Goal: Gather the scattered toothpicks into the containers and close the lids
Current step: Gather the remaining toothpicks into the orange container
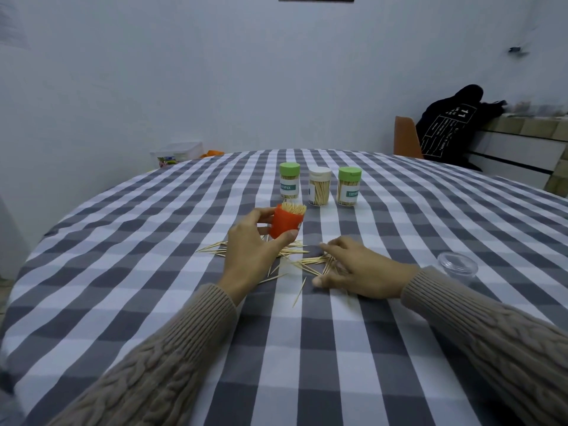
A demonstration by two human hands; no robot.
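Three lidded clear plastic toothpick jars [319, 186] filled at twelve o'clock; left hand [255, 250] gripping open orange plastic container [285, 224]; right hand [359, 269] spread over scattered wooden toothpicks [295, 256]; clear round lid [458, 264] waiting at three o'clock.

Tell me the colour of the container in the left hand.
Orange-red container, open-topped and full of toothpicks, held by the left hand; the head view shows it.

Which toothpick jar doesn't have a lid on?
The orange jar, the one the left hand holds. Its top is open and toothpick tips poke out. The three jars behind it all wear caps: green, white, green.
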